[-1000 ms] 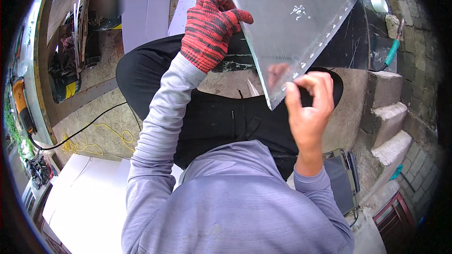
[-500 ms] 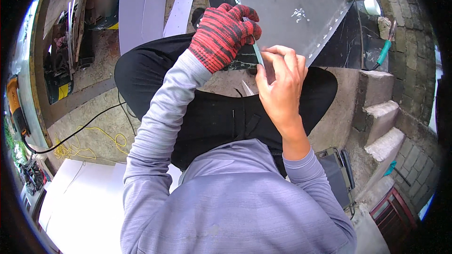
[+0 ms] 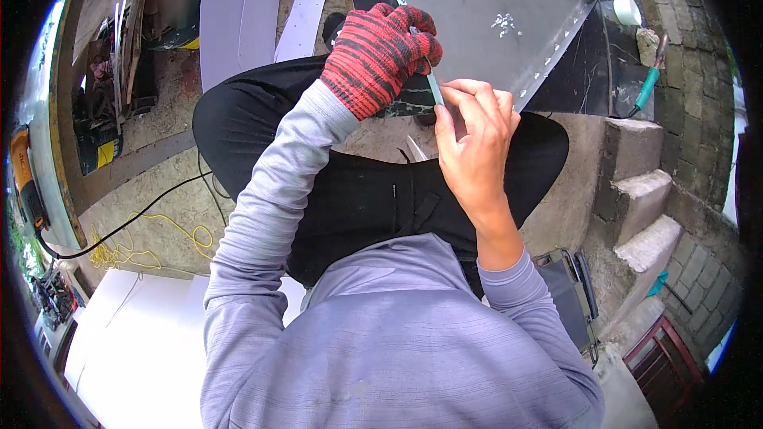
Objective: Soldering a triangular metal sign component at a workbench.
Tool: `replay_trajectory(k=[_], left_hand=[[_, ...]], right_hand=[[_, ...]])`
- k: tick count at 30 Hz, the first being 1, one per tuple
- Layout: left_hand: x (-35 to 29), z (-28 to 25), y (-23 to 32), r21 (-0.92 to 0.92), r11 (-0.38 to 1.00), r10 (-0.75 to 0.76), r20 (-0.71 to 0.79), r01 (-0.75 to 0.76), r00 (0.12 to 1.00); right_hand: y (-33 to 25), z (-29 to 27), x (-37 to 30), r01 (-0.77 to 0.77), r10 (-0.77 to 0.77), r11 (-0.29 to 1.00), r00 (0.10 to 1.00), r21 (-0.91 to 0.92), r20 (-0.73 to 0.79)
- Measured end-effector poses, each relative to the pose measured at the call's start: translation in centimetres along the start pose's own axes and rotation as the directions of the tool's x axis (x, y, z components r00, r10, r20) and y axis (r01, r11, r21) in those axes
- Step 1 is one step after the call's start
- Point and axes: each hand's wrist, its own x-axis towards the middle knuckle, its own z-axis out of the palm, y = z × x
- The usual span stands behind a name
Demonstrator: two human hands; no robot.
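Our red-and-black-gloved left hand (image 3: 375, 61) and bare right hand (image 3: 477, 143), half-curled, pinch a flat greyish glass sheet (image 3: 485, 32) toward one o'clock.

A hand could pass above the glass sheet (image 3: 493, 40) over its middle and right part, while the gloved left hand (image 3: 381, 61) and bare right hand (image 3: 475, 139) crowd its near left edge, with only a narrow gap between them. Lower down, the left knee (image 3: 226, 115) and right knee (image 3: 550, 155) stand in the way; rightward, the white cylinder (image 3: 627, 12), teal-handled tool (image 3: 648, 89) and concrete steps (image 3: 648, 185) limit the room.
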Motion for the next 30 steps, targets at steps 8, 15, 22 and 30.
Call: replay_trajectory(k=[8, 15, 22, 30], left_hand=[[1.0, 1.0, 0.0, 0.317, 0.948, -0.028, 0.067, 0.005, 0.997], [1.2, 1.4, -0.2, 0.226, 0.974, 0.029, -0.013, -0.025, 0.999], [1.3, 1.1, 0.1, 0.098, 0.994, 0.056, -0.086, -0.048, 0.995], [0.8, 1.4, -0.1, -0.532, 0.57, -0.574, 0.287, 0.626, 0.767]], right_hand=[[0.2, -0.1, 0.0, -0.001, 0.001, 0.998, 1.0, 0.066, 0.005], [0.4, 0.0, 0.1, 0.023, -0.023, 0.996, 1.0, 0.086, -0.003], [0.5, 0.0, 0.1, 0.03, -0.03, 0.994, 1.0, 0.104, -0.002], [0.2, -0.1, -0.1, 0.015, -0.014, 0.999, 1.0, 0.038, -0.008]])
